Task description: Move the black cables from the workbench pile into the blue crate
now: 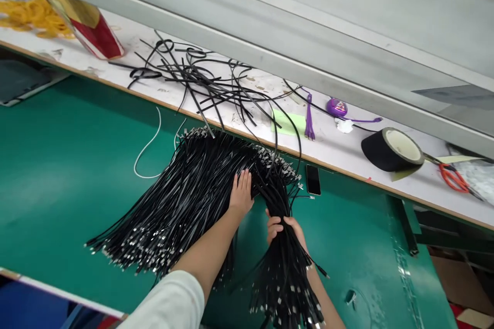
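Observation:
A wide pile of black flat cables (193,190) with silvery connectors at both ends lies across the green bench. My left hand (242,193) rests on the right side of this pile, its fingers stretched out. To the right, my right hand (283,226) is wrapped round the middle of a thick cable bundle (287,262). The lower ends of that bundle fan out toward me, with metal plugs showing. Its upper end runs up beside the pile, where more connectors (280,164) are bunched near the shelf edge.
Loose black strips (200,77) lie tangled on the white shelf (339,149). The shelf also holds a black tape roll (391,150), red-handled scissors (453,177), a purple cable (309,115) and yellow bands (34,15). A phone (313,180) and a white cable (144,157) lie on the green bench (69,164).

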`<control>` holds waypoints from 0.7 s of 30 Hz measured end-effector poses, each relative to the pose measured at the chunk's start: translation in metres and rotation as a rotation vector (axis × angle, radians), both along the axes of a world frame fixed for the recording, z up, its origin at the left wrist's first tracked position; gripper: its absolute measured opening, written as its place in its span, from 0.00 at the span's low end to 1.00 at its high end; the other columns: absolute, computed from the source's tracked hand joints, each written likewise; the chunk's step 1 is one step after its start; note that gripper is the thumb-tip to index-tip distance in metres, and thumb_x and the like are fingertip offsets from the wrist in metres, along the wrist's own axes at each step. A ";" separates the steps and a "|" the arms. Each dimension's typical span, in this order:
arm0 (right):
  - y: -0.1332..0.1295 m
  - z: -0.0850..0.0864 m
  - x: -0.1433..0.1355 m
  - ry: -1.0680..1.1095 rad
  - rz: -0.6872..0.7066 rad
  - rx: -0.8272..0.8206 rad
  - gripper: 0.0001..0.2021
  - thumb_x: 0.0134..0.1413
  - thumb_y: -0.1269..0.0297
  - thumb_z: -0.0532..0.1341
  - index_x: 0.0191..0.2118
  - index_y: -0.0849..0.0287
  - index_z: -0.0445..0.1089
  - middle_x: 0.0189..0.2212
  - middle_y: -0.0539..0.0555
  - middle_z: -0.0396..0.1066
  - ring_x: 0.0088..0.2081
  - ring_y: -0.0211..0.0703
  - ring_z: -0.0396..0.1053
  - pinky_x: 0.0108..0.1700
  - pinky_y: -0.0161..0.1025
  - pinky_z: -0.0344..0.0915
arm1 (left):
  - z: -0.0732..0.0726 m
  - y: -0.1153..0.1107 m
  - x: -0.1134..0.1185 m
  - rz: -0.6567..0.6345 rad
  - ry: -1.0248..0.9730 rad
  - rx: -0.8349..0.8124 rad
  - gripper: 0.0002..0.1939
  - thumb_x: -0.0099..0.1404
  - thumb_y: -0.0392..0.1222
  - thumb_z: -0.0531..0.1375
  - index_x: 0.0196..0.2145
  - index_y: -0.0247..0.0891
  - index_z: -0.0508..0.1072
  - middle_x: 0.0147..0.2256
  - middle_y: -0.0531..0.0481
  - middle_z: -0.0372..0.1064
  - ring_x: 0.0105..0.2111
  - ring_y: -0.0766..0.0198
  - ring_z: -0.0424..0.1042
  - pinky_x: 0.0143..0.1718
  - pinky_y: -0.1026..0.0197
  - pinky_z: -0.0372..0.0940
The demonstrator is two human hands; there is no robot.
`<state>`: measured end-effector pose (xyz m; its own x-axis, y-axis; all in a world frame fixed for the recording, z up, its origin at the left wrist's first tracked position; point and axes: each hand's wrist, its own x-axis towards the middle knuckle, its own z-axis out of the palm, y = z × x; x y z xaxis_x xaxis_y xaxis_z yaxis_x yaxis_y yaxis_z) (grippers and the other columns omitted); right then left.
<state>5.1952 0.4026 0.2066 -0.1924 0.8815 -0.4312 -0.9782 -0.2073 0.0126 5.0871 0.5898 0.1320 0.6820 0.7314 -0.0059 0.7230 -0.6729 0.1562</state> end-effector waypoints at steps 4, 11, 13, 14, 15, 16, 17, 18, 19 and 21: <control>0.007 0.022 0.009 -0.033 0.013 0.041 0.25 0.51 0.66 0.69 0.56 0.55 0.67 0.32 0.42 0.69 0.29 0.27 0.67 0.40 0.27 0.69 | -0.010 -0.001 0.002 0.028 -0.042 0.016 0.50 0.64 0.41 0.59 0.74 0.24 0.34 0.75 0.36 0.29 0.74 0.51 0.20 0.74 0.41 0.21; 0.015 0.081 0.041 0.137 -0.180 0.254 0.40 0.50 0.75 0.67 0.68 0.49 0.55 0.30 0.40 0.69 0.26 0.27 0.70 0.34 0.30 0.72 | -0.021 -0.001 0.003 0.073 -0.100 0.055 0.49 0.65 0.34 0.52 0.72 0.28 0.23 0.75 0.40 0.31 0.74 0.55 0.20 0.75 0.42 0.24; 0.015 0.094 0.046 0.069 -0.222 0.285 0.42 0.50 0.76 0.67 0.69 0.46 0.54 0.29 0.40 0.68 0.26 0.28 0.70 0.33 0.31 0.73 | -0.023 -0.001 0.003 0.075 -0.130 0.058 0.50 0.64 0.33 0.52 0.72 0.28 0.21 0.75 0.40 0.31 0.74 0.55 0.21 0.75 0.42 0.25; 0.014 0.099 0.049 0.021 -0.233 0.267 0.43 0.49 0.76 0.68 0.69 0.45 0.55 0.29 0.40 0.67 0.25 0.28 0.69 0.32 0.31 0.73 | -0.024 -0.001 0.003 0.079 -0.134 0.059 0.50 0.64 0.33 0.51 0.71 0.29 0.20 0.75 0.41 0.31 0.74 0.55 0.21 0.75 0.41 0.26; 0.012 0.101 0.052 -0.037 -0.236 0.233 0.44 0.46 0.75 0.70 0.68 0.45 0.56 0.28 0.40 0.65 0.24 0.28 0.67 0.31 0.31 0.73 | -0.025 -0.001 0.003 0.085 -0.130 0.061 0.50 0.64 0.33 0.51 0.71 0.30 0.19 0.75 0.41 0.31 0.74 0.56 0.22 0.75 0.41 0.26; 0.010 0.103 0.056 -0.104 -0.236 0.193 0.45 0.44 0.74 0.71 0.67 0.45 0.58 0.26 0.40 0.63 0.22 0.29 0.64 0.29 0.32 0.72 | -0.026 -0.001 0.003 0.091 -0.122 0.061 0.50 0.65 0.33 0.51 0.72 0.30 0.20 0.75 0.41 0.31 0.74 0.56 0.22 0.75 0.41 0.27; 0.007 0.103 0.062 -0.179 -0.235 0.159 0.46 0.40 0.73 0.73 0.66 0.44 0.59 0.25 0.39 0.60 0.20 0.30 0.60 0.27 0.32 0.72 | -0.027 -0.001 0.003 0.095 -0.114 0.060 0.49 0.65 0.33 0.51 0.72 0.31 0.20 0.75 0.42 0.31 0.74 0.56 0.22 0.75 0.41 0.27; 0.004 0.102 0.068 -0.255 -0.236 0.141 0.47 0.36 0.72 0.74 0.65 0.44 0.61 0.23 0.39 0.57 0.18 0.30 0.55 0.25 0.34 0.71 | -0.028 -0.001 0.004 0.095 -0.108 0.060 0.49 0.65 0.34 0.51 0.72 0.31 0.21 0.75 0.42 0.31 0.74 0.56 0.22 0.75 0.41 0.26; 0.001 0.102 0.075 -0.322 -0.236 0.140 0.47 0.32 0.72 0.75 0.63 0.44 0.63 0.21 0.38 0.54 0.16 0.30 0.50 0.23 0.35 0.69 | -0.029 0.000 0.004 0.092 -0.106 0.058 0.49 0.65 0.34 0.51 0.72 0.31 0.22 0.75 0.42 0.31 0.74 0.56 0.22 0.75 0.41 0.26; -0.006 0.101 0.088 -0.415 -0.238 0.151 0.48 0.27 0.71 0.76 0.61 0.44 0.65 0.20 0.37 0.49 0.15 0.31 0.41 0.19 0.38 0.66 | -0.030 0.000 0.004 0.086 -0.105 0.057 0.48 0.66 0.36 0.52 0.73 0.32 0.24 0.75 0.43 0.32 0.74 0.55 0.22 0.75 0.41 0.26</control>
<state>5.2833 0.3969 0.3072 0.1823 0.9387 -0.2927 -0.9149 0.0529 -0.4003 5.0912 0.5901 0.1024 0.6112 0.7844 0.1053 0.7601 -0.6189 0.1980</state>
